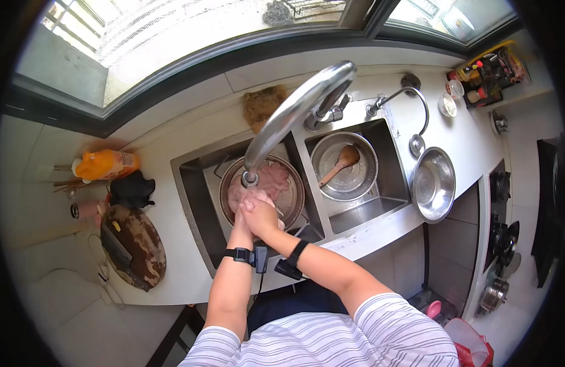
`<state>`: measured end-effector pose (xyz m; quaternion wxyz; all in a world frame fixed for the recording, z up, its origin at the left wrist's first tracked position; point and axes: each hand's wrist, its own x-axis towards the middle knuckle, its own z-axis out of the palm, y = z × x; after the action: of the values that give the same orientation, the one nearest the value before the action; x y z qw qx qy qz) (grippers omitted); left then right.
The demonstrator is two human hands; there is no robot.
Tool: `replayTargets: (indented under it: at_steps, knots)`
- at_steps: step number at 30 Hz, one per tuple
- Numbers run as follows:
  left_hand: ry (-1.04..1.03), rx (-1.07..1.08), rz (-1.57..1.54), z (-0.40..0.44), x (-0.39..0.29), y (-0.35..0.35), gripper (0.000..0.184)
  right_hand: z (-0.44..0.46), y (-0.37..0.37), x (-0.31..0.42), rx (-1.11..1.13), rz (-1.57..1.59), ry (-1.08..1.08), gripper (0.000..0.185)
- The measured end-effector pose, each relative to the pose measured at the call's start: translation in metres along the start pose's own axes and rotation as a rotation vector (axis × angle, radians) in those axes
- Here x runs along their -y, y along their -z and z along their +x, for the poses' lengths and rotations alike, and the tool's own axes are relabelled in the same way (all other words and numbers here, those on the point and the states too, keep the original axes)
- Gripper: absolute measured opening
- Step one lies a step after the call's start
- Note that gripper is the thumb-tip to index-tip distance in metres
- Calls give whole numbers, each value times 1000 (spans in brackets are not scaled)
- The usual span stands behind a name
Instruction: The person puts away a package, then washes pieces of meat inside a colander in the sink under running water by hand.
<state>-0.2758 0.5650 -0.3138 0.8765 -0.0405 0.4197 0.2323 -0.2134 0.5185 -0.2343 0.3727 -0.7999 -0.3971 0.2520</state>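
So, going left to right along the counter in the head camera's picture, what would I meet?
Round chopping board → metal basin with raw meat in it → metal pot holding a wooden spoon → wide stainless-steel bowl.

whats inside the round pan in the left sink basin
Pink, raw-looking meat lies in the pan. The hands and the tap block part of the view; whatever lies directly beneath them cannot be seen.

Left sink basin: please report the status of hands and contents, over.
Right hand clasped against left hand at metal bowl; grip unclear. Pink meat, apparently raw, in bowl. Faucet overhangs it.
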Motion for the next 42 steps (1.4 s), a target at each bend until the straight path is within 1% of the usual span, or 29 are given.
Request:
replayTargets:
  at_steps: [2, 3, 5, 7, 9, 11, 12, 14, 15, 17, 19, 20, 22, 24, 25, 27, 28, 29, 30, 31, 33, 34, 35, 36, 37, 38, 39, 41, 42]
  knots:
    - [67, -4, -15, -11, 4, -5, 40, 13, 3, -2, -98, -77, 143, 26]
    - [72, 2, 10, -17, 6, -9, 40, 24, 1, -13, -96, -73, 143, 26]
    - [32, 16, 111, -33, 4, -16, 40, 43, -10, -52, 5, 62, -348, 25]
    - [-47, 58, 263, -49, 1, -28, 40, 49, -11, -84, 39, 15, -262, 23]
    - [-200, 74, 408, -65, -1, -54, 37, 59, 21, -94, 53, -64, -171, 21]
    - [-211, 125, 630, -73, -13, -61, 30, 70, 72, -75, -59, 86, -80, 17]
    - [-223, 151, 614, -68, -14, -56, 30, 79, 97, -64, -49, 279, -230, 16]
    - [-311, -33, 588, -46, -8, -44, 22, 104, 143, -51, -127, 441, -138, 14]
    - [-323, -13, 579, -43, -6, -48, 22, 116, 170, -32, -138, 575, -131, 14]
    - [-337, -245, 547, -38, -8, -57, 15, 149, 197, -28, -206, 533, -152, 13]
    - [-298, -218, 634, -32, -12, -53, 13, 175, 204, -52, -147, 494, -48, 36]
    - [-320, -220, 655, -20, -14, -45, 15, 176, 210, -42, -102, 523, -165, 47]
    - [-277, -281, 739, -47, -17, -78, 14, 190, 206, -70, -47, 539, -132, 54]
    - [-316, -222, 670, -44, -18, -77, 12, 187, 215, -65, -9, 493, -253, 60]
    - [-299, -106, 529, -18, -14, -55, 10, 187, 214, -71, -22, 559, -258, 60]
    - [-308, -51, 528, -29, -18, -68, 9, 176, 213, -61, -93, 672, -313, 57]
    - [-314, 1, 516, -28, -17, -68, 8, 169, 209, -54, -183, 688, -352, 50]
    - [-318, 57, 504, -27, -20, -68, 8, 156, 203, -48, -284, 660, -399, 36]
    - [-314, 137, 530, -37, -25, -75, 8, 144, 181, -69, -337, 604, -272, 25]
    - [-324, 142, 530, -42, -29, -84, 8, 117, 160, -47, -292, 696, -216, 20]
    - [-453, -10, 615, -42, -26, -103, 12, 79, 103, -22, -2, 724, -245, 17]
    - [-574, -11, 675, -37, -22, -108, 14, 75, 56, -47, 58, 635, -80, 19]
    - [-576, -8, 666, -15, -17, -99, 14, 71, 40, -34, 236, 630, -277, 20]
    - [-715, 3, 685, 18, -12, -81, 12, 74, 11, -25, 118, 719, -137, 24]
    - [-852, 11, 706, 37, -9, -69, 12, 82, -1, -27, 123, 717, -135, 24]
    - [-667, 36, 671, 35, -11, -61, 14, 89, -10, -28, 93, 686, -38, 28]
    - [-660, 27, 673, 26, -14, -56, 14, 94, -18, -33, 63, 655, 51, 32]
    - [-246, 169, 417, -20, -28, -73, 23, 119, -20, -54, 557, 808, -225, 46]
    - [-74, 226, 303, -52, -35, -90, 31, 109, 3, -26, 698, 1087, -594, 53]
